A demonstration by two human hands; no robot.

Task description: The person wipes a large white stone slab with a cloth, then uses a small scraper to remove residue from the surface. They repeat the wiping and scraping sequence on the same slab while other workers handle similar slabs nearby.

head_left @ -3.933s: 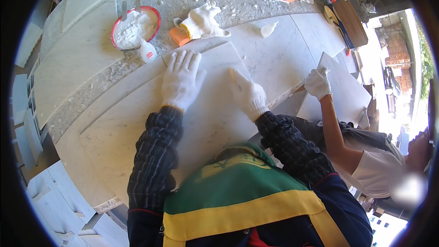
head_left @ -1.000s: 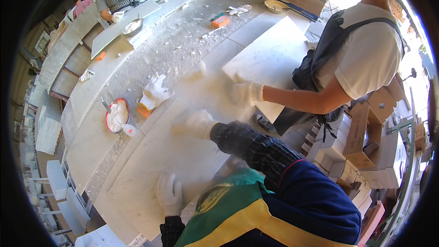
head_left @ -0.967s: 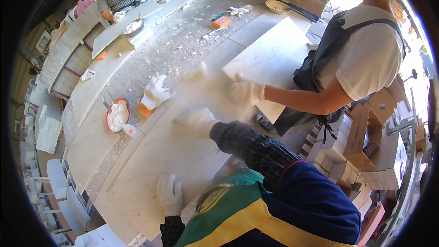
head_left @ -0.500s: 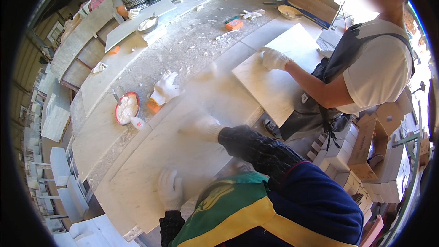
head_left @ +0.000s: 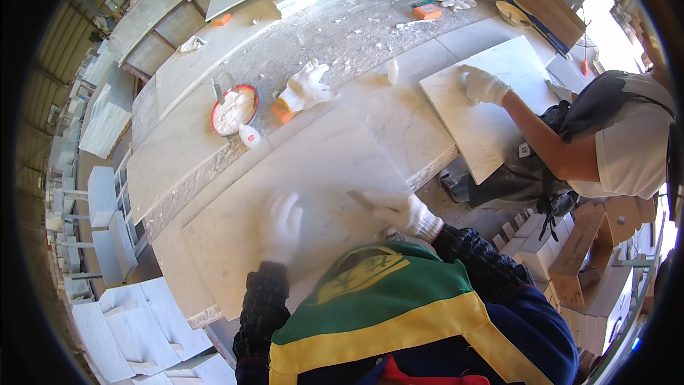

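Observation:
A pale, grey-veined stone slab [head_left: 299,171] lies in front of me on the bench. My left hand [head_left: 281,224], in a white glove, rests on or just over its near part, fingers loosely stretched and a little blurred. At the slab's near right side, my gloved right hand [head_left: 407,215] is closed on a thin flat scraper [head_left: 362,201], whose end points left over the stone. The hand partly hides this tool, so its exact kind is unclear. Past the slab's far edge sit a red-rimmed bowl of white paste [head_left: 234,110] and a small white bottle [head_left: 249,135].
A white glove [head_left: 306,85] lies over an orange block [head_left: 283,112]. On the right, a co-worker's gloved hand [head_left: 486,85] rests on another slab [head_left: 484,121]. Cardboard boxes [head_left: 581,253] stand lower right; stacked slabs [head_left: 135,328] lie lower left.
My right hand has drawn back from over the slab toward its near right side, and the scraper now shows. My left hand has moved forward over the stone. The whole view has shifted.

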